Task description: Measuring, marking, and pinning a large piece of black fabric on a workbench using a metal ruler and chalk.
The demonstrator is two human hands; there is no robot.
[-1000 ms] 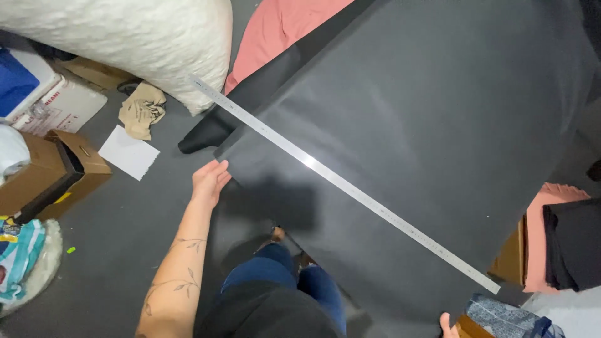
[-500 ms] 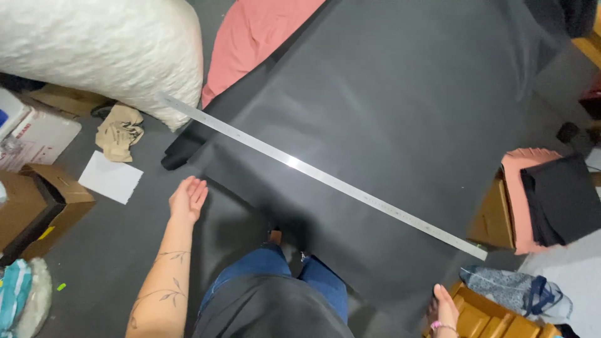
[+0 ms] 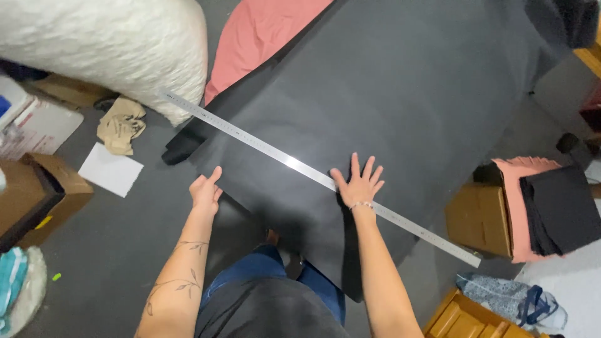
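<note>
A brown cardboard box (image 3: pixel 37 194) sits open at the left edge. Above it lies a white box (image 3: pixel 34 128) with printing, possibly a shipping carton. Another brown cardboard box (image 3: pixel 479 219) stands at right.

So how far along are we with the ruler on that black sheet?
Done: the black sheet is spread flat on the floor and the long metal ruler lies diagonally across it. In hand: the right hand presses flat on the ruler, while the left hand rests at the sheet's near edge. Left: no marked line or cut shows along the ruler, and no marking tool is in view.
</note>
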